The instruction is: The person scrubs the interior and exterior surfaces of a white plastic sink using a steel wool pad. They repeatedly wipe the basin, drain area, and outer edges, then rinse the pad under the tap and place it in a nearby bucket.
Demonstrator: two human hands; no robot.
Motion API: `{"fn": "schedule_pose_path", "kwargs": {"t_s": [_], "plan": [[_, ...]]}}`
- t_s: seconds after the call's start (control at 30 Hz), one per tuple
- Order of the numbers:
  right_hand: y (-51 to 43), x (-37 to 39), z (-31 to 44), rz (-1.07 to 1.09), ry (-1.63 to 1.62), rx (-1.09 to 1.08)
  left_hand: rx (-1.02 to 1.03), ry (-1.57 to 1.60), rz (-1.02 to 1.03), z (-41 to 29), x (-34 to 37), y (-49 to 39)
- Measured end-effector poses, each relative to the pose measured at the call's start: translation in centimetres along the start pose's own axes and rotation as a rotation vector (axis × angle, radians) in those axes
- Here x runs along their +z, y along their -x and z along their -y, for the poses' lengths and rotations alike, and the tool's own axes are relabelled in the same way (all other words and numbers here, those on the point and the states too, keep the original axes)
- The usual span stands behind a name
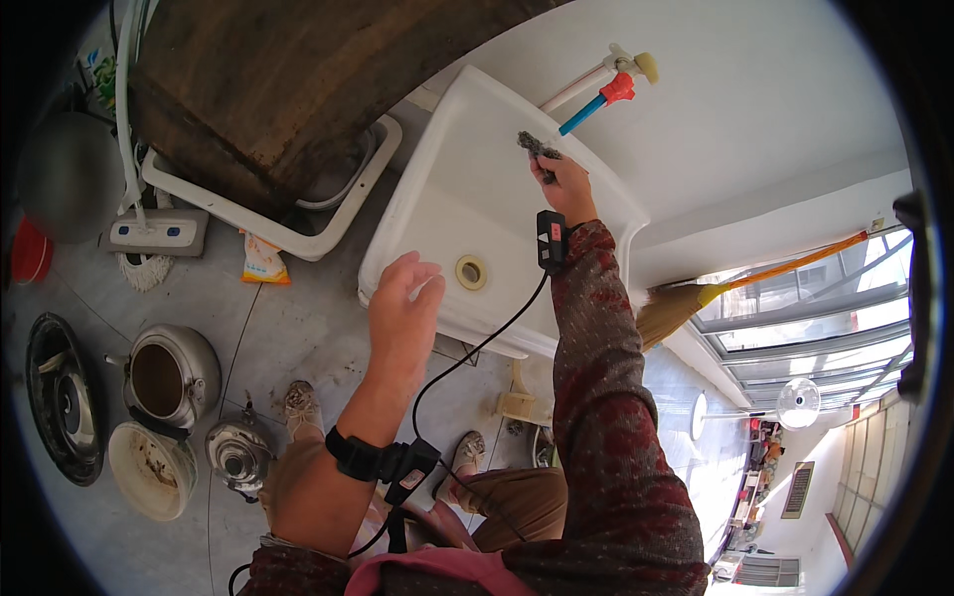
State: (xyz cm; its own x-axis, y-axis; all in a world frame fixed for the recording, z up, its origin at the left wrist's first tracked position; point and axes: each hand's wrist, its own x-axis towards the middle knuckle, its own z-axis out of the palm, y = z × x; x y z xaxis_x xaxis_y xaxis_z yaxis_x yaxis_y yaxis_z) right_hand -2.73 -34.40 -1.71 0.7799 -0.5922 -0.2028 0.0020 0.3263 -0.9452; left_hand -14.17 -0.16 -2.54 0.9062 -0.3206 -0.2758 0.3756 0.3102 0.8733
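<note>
My right hand (564,185) grips a dark steel-wool scourer (538,147) at the far side of a white sink (440,194). The scourer is right below the end of a blue hose (583,113), which hangs from a tap (624,64) bound with red material. Water seems to run from the hose onto the scourer. Over the near left rim of the sink hovers my left hand (406,298), fingers slightly curled and holding nothing. Beside it, a pale round drain (471,273) shows in the sink floor. Both wrists carry black strapped devices with cables.
A large brown board (298,67) leans over a white-rimmed basin (328,242) on the left. On the floor are a metal kettle (175,372), a smaller kettle (238,451), a plastic bucket (153,469), a black basin (65,398) and a mop (153,231). A broom (674,309) stands right.
</note>
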Motion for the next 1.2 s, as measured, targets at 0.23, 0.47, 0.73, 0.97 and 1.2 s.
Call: {"fn": "schedule_pose_path", "kwargs": {"t_s": [0.23,0.47,0.73,0.97,1.2], "plan": [[-0.2,2.4,2.2,-0.077,0.436,-0.115,0.005,0.015,0.011,0.1,0.0,-0.3],[-0.1,1.9,2.0,0.109,0.746,-0.312,0.001,0.022,0.010,0.3,-0.1,-0.5],[-1.8,2.5,1.8,0.048,0.326,-0.073,-0.033,0.068,-0.003,0.0,0.2,-0.7],[-3.1,2.1,1.7,-0.096,0.464,0.000,-0.044,0.048,0.007,0.0,0.1,-0.8],[-5.7,-1.0,-0.1,0.295,1.480,-0.865,-0.055,0.083,0.001,0.1,0.2,-0.9]]}}
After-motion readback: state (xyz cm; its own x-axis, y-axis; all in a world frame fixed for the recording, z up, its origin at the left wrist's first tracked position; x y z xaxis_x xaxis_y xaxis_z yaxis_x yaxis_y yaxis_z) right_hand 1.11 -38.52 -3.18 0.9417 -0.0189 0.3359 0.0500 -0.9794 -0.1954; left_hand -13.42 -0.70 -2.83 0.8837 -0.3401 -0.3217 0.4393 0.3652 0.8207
